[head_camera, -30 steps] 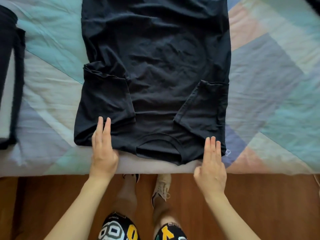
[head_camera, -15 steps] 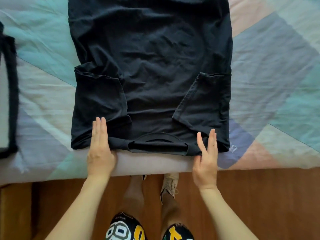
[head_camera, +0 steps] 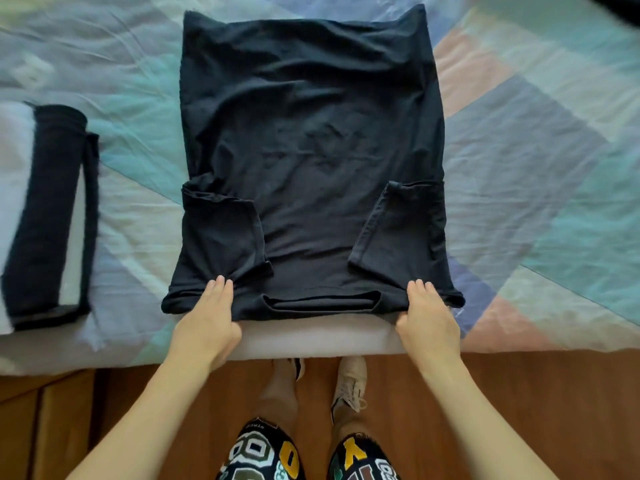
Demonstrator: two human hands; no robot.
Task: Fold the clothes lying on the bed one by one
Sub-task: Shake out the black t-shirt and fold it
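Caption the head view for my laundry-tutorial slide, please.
Both hands, left and right, grip the collar edge of a black T-shirt spread on the bed, sleeves folded inward.

Both bare forearms reach forward and converge slightly. The left hand lies palm down, fingers together on top, thumb tucked underneath, pinching. The right hand mirrors it, fingers over, thumb at the inner side below.
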